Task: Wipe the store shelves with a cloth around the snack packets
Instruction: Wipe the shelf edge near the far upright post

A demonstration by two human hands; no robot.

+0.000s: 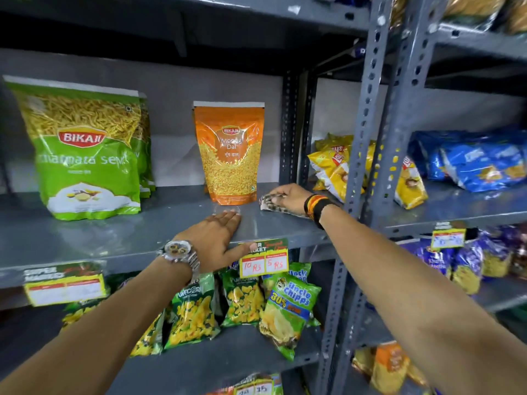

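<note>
A grey metal shelf (159,220) carries an orange Bikaji Moong Dal pouch (229,153) standing upright and a large green Bikaji sev pouch (82,155) at the left. My right hand (289,196) presses a patterned cloth (268,203) onto the shelf just right of the orange pouch, fingers closed over it. My left hand (218,238) lies flat, palm down, on the shelf's front edge in front of the orange pouch, thumb hooked over the lip, holding nothing. A watch sits on that wrist.
Perforated steel uprights (368,155) stand right of my right hand. Yellow Lay's packets (333,166) and blue packets (482,163) fill the neighbouring shelf. Below hang price tags (263,262), with green corn-snack bags (194,312) and an Uncle Chipps bag (288,312).
</note>
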